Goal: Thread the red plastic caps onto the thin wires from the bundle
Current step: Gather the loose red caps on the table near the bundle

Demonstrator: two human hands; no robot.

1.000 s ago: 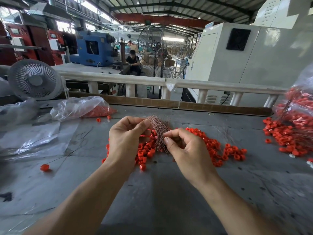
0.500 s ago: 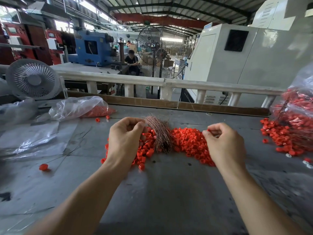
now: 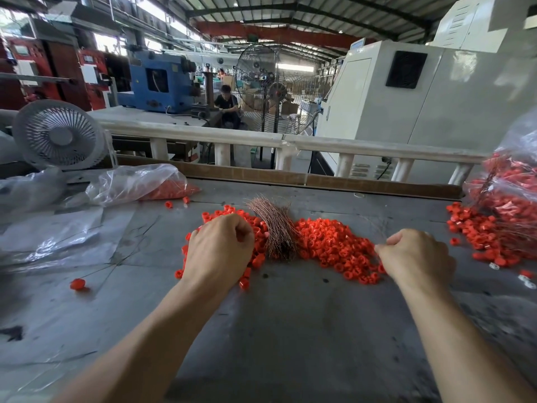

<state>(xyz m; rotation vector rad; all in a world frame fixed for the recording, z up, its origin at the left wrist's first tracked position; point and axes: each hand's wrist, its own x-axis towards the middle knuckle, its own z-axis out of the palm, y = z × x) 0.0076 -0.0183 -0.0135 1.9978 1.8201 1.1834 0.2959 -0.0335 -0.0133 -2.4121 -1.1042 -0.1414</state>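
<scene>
Grey worktable (image 3: 290,330) fills the lower view, its surface scuffed. A white rail (image 3: 261,139) runs along the far edge, with a small white desk fan (image 3: 58,135) at far left behind it.

A clear plastic bag (image 3: 136,183) lies at the table's left rear, orange-red contents showing at its right end. A second bag (image 3: 514,181), at the right edge, is packed with red pieces and wires.

The main heap of red caps (image 3: 328,242) lies at table centre, spreading left and right under my hands. Another loose scatter of caps (image 3: 479,231) lies at the foot of the right bag.

The wire bundle (image 3: 274,225), thin coppery strands, lies across the middle of the main heap, fanned at the far end, gathered at the near end.

My left hand (image 3: 219,251) rests on the left part of the heap, just beside the bundle, fingers curled in, thumb against the forefinger. Whether it grips a cap I cannot tell.

My right hand (image 3: 415,257) is at the heap's right edge, well apart from the bundle, fist loosely curled, thumb and forefinger pressed together on something thin, too fine to make out.

A single red cap (image 3: 78,284) lies alone at near left, apparently on the end of a thin wire.
</scene>
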